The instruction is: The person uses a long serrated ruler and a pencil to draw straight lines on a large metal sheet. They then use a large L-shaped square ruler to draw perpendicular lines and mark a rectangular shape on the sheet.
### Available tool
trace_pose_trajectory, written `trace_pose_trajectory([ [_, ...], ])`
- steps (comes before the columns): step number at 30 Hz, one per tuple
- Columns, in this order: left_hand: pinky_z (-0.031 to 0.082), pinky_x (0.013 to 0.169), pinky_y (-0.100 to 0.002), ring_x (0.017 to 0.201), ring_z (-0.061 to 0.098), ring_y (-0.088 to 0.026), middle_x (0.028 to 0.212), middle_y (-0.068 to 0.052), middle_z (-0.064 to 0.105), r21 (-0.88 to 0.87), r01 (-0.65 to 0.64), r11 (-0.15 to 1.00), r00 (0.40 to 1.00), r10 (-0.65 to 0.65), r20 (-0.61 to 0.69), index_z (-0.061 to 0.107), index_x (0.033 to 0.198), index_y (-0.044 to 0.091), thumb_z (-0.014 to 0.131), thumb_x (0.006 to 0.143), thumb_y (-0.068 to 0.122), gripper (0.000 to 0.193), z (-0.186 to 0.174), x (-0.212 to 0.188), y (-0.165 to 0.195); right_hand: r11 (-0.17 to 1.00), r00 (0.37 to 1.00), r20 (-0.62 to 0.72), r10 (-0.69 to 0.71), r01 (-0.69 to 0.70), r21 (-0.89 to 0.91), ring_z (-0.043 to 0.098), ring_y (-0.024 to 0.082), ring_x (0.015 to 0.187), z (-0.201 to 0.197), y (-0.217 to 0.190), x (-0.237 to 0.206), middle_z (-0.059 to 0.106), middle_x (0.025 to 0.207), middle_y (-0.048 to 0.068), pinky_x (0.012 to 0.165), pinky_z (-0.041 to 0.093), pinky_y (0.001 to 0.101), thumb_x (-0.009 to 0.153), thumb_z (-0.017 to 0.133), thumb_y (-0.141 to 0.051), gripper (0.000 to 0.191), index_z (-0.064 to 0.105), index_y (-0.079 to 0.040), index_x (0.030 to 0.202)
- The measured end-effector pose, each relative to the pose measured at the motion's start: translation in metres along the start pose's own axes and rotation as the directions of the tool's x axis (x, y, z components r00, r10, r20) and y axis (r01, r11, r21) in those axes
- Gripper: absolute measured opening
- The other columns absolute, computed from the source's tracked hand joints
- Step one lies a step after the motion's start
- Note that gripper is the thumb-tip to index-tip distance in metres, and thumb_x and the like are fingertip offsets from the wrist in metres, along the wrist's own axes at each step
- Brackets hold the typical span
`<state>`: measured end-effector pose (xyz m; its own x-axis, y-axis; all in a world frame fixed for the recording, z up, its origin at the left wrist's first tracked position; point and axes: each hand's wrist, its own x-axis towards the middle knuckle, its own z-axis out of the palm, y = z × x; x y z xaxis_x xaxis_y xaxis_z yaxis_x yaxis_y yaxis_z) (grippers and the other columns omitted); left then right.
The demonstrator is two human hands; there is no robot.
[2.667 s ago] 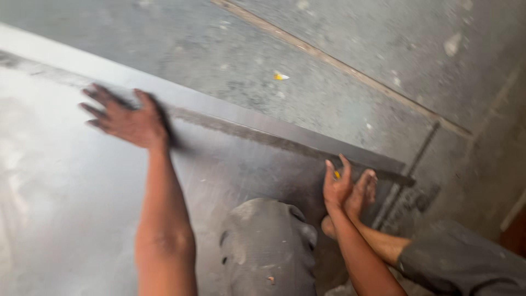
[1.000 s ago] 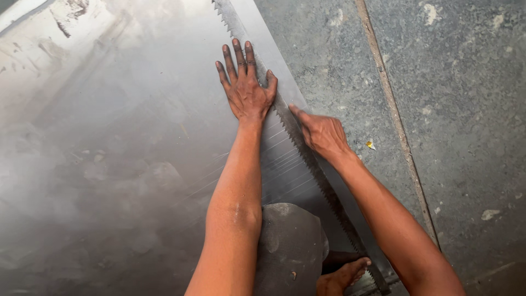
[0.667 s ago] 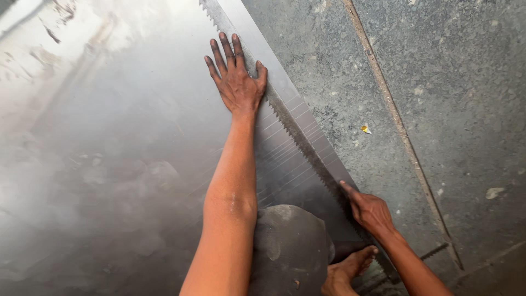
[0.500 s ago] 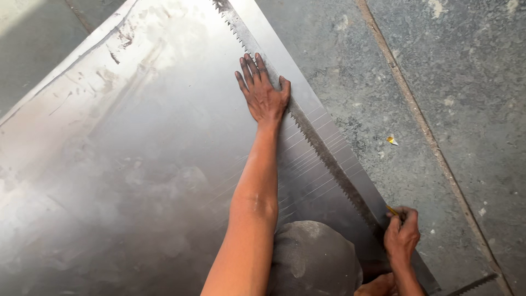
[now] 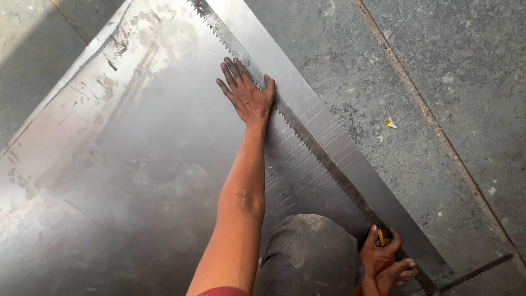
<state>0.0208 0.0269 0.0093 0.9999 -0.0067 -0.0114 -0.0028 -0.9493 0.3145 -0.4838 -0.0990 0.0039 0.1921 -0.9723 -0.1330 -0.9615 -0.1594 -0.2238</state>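
My left hand (image 5: 246,94) lies flat and fully open on the large, dull grey sheet of metal (image 5: 126,164) that covers the left and middle of the scene. The fingers (image 5: 233,71) are spread and point toward the far side, palm pressed down, holding nothing. The thumb reaches out to the right and touches the long, dark, saw-toothed metal strip (image 5: 315,148) that runs diagonally from the far middle down to the near right. That strip lies on the sheet just inside its right edge, and my palm sits just beside it, on its left.

My right hand (image 5: 379,253) is low at the near right, next to my bent knee in dusty grey trousers (image 5: 309,257). It is closed into a fist around a small yellow tool (image 5: 381,237), of which only the short yellow tip shows above the knuckles; I cannot tell what kind of tool it is. The fist rests at the near end of the toothed strip, touching or almost touching it. My bare foot (image 5: 402,272) shows just below that hand.

To the right of the sheet is rough grey concrete floor (image 5: 438,82), crossed by a straight seam, with a small yellow scrap (image 5: 390,124) lying on it well apart from both hands.
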Motion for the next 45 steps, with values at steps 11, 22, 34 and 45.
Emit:
trace_pose_trajectory([
  [11,0.004,0.138,-0.048,0.166,0.013,-0.023,0.177,-0.012,0.014,0.211,-0.058,0.976,0.997,0.045,0.065,0.017,0.169,0.004,0.055,0.106,0.062,0.093,0.024,-0.022,0.002,0.992,0.999,-0.025,0.023,-0.019,0.128,0.058,0.042,0.128,-0.022,-0.006,-0.008,0.060,0.139,0.023,0.109,0.046,0.0496,0.099,0.066,-0.049,0.062,0.053,-0.009,0.144],
  [22,0.000,0.140,-0.049,0.167,0.011,-0.022,0.178,-0.009,0.018,0.150,-0.034,0.988,0.997,0.024,0.068,0.016,0.169,0.005,0.058,0.104,0.058,0.094,0.021,-0.028,0.015,0.989,1.000,0.013,0.024,-0.022,-0.146,0.046,0.045,0.132,-0.030,-0.001,-0.011,0.075,0.112,0.010,0.112,0.019,0.0712,0.092,0.071,-0.052,0.055,0.063,-0.017,0.135],
  [34,0.001,0.140,-0.048,0.168,0.010,-0.024,0.179,-0.012,0.014,0.207,-0.060,0.977,0.998,0.051,0.048,0.014,0.171,0.004,0.056,0.101,0.057,0.097,0.026,-0.027,0.012,0.963,0.987,0.048,0.151,-0.158,0.217,0.064,0.024,0.086,-0.026,-0.011,-0.009,0.070,0.107,0.014,0.082,0.052,0.0303,0.093,0.075,-0.028,0.053,0.060,-0.005,0.139],
  [45,0.001,0.130,-0.056,0.159,0.011,-0.031,0.169,-0.022,0.020,-0.036,-0.065,0.997,0.998,0.064,-0.017,0.024,0.159,-0.009,0.062,0.089,0.046,0.097,0.025,-0.019,0.010,0.965,0.983,-0.108,-0.145,0.165,0.202,0.060,0.039,0.128,-0.015,0.009,-0.014,0.066,0.135,0.020,0.111,0.045,0.0466,0.104,0.074,-0.040,0.054,0.065,0.001,0.136],
])
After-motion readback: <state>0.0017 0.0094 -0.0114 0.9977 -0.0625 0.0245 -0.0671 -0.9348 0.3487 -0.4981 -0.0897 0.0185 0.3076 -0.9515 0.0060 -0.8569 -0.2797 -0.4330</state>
